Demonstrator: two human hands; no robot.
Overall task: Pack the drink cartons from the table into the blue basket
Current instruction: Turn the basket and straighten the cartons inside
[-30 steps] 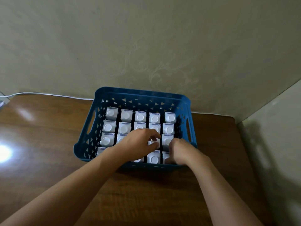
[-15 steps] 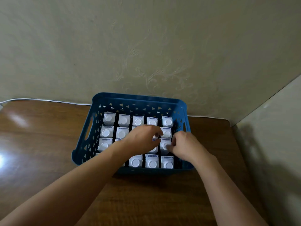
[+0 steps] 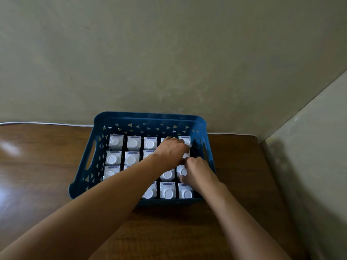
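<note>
**Both hands over cartons in basket**

Blue basket [image 3: 150, 117] sits on wooden surface [image 3: 37, 166] against wall. White-capped drink cartons [image 3: 133, 143] stand upright in rows inside. Left hand [image 3: 171, 152], fingers curled, over far-right cartons; grip unclear. Right hand [image 3: 197, 171], fingers curled, on right-column cartons; cannot tell if holding.

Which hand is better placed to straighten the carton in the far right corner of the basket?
Left, probably. The left hand reaches over the far right cartons in the basket; the right hand is nearer.

One head-worn camera looks forward and down, close over the blue basket [image 3: 150, 117] by the wall [image 3: 169, 53].
</note>
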